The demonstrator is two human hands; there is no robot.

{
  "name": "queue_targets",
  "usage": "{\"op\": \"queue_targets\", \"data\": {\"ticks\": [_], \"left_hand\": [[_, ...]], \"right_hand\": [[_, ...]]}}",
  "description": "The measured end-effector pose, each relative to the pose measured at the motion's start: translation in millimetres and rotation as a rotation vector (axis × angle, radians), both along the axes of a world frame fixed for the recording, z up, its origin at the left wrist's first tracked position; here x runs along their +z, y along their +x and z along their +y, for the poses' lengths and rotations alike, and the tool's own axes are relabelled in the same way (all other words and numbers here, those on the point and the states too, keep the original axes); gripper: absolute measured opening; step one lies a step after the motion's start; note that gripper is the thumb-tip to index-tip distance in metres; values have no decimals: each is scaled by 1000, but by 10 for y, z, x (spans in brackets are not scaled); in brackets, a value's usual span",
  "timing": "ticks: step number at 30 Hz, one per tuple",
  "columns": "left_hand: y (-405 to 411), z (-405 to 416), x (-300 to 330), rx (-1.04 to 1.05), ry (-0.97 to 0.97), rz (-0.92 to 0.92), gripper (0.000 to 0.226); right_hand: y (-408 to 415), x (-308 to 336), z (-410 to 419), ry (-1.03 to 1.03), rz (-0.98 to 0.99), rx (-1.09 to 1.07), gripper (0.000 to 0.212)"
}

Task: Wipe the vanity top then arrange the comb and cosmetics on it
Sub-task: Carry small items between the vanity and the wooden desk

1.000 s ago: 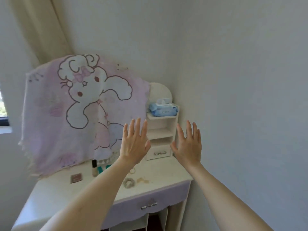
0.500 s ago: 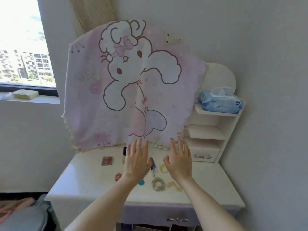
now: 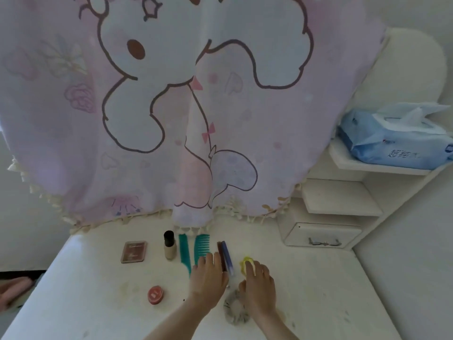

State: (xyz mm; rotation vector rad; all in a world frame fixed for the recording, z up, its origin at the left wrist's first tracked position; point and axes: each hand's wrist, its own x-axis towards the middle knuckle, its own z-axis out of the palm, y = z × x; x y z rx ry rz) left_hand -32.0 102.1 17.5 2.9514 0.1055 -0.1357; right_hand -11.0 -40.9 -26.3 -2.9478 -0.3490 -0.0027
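Observation:
The white vanity top (image 3: 85,295) carries a brown compact (image 3: 133,252), a foundation bottle with a black cap (image 3: 169,245), a thin teal comb (image 3: 184,251), a wide-toothed teal comb (image 3: 201,244), a brown and a blue stick (image 3: 226,256), a yellow ring (image 3: 245,262), a red round tin (image 3: 155,294) and a grey scrunchie (image 3: 234,309). My left hand (image 3: 208,278) hovers flat, fingers apart, over the wide comb's handle. My right hand (image 3: 259,283) is spread above the scrunchie, fingertips at the yellow ring. Neither holds anything.
A pink cartoon cloth (image 3: 171,106) hangs over the mirror, its fringe reaching the top. At right stands a white shelf unit (image 3: 340,197) with a small drawer (image 3: 321,235) and a blue wet-wipe pack (image 3: 397,141). Yellowish stains mark the surface.
The view has closed in on the vanity. Both hands have dropped from raised in front of the cloth to just over the items on the top.

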Motion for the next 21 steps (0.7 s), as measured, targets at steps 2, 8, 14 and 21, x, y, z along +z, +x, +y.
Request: {"op": "queue_targets", "data": {"ticks": [2, 8, 14, 21], "left_hand": [[164, -50, -137, 46, -20, 52, 42], [541, -201, -403, 169, 10, 209, 46], [750, -296, -491, 233, 83, 252, 61], [842, -346, -557, 227, 86, 268, 31]], "right_hand": [[117, -122, -29, -15, 16, 5, 58], [141, -323, -151, -52, 115, 131, 53], [130, -409, -312, -39, 43, 265, 63], [159, -442, -344, -103, -45, 385, 59]]}}
